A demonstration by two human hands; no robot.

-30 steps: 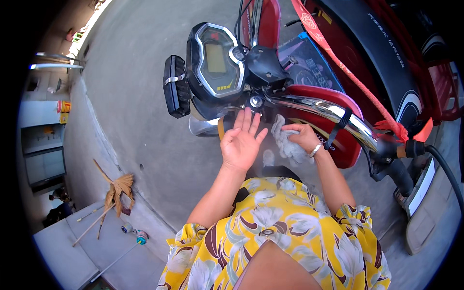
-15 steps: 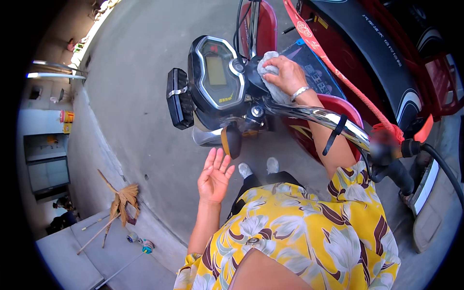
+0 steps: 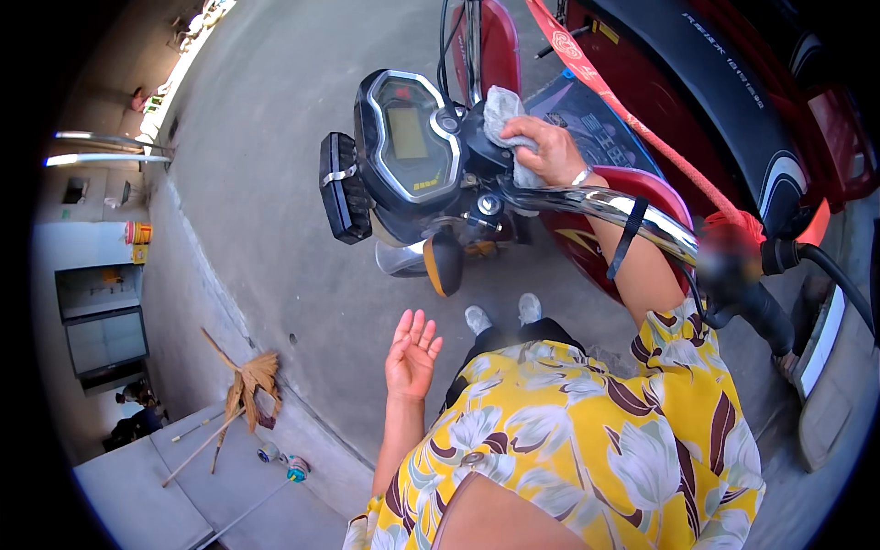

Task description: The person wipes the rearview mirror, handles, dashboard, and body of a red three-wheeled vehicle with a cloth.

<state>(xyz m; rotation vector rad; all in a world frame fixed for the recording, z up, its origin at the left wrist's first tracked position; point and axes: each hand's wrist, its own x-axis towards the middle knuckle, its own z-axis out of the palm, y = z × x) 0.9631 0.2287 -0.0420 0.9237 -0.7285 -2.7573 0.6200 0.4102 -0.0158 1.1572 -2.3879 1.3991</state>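
My right hand point(image 3: 547, 151) is closed on a pale grey cloth point(image 3: 501, 108). The cloth presses against the dark centre of the handlebar, just right of the instrument panel point(image 3: 404, 133) with its silver-trimmed screen. My right forearm passes beneath the chrome handlebar tube point(image 3: 662, 231). Palm upward and fingers stretched, my left hand point(image 3: 411, 359) is open in the air and holds nothing. Nearest to it is the black and orange turn signal point(image 3: 443, 264), a short way above. A black box-shaped part point(image 3: 343, 188) sits in front of the panel.
A red strap point(image 3: 623, 110) stretches from the top to the right handlebar grip. Beyond it is the black seat point(image 3: 710, 78). At lower left lie a straw broom point(image 3: 252, 378) and a mop with a teal head point(image 3: 296, 469). Grey concrete floor point(image 3: 275, 183) surrounds the vehicle.
My left hand has drawn down, farther from the turn signal. My right hand keeps the cloth at nearly the same spot, with the cloth's top slightly higher. The view has shifted slightly.
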